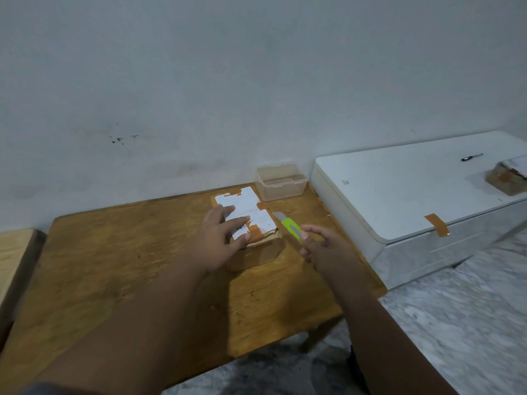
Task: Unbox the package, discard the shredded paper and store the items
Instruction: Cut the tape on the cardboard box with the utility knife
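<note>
A taped cardboard package (256, 220) with a white shipping label lies on the wooden table (114, 266), right of centre. My left hand (222, 235) rests flat on its near left part, fingers spread. A green utility knife (289, 225) lies on the table just right of the package, blade end pointing away. My right hand (319, 249) hovers at the knife's near end, fingers apart; the fingertips are at the handle but not closed around it.
A clear plastic container (281, 182) stands empty at the table's far right corner by the wall. To the right is a low white cabinet (399, 195) with a strip of brown tape, a small dark tool (472, 157) and another package (507, 178). Marbled floor lies below.
</note>
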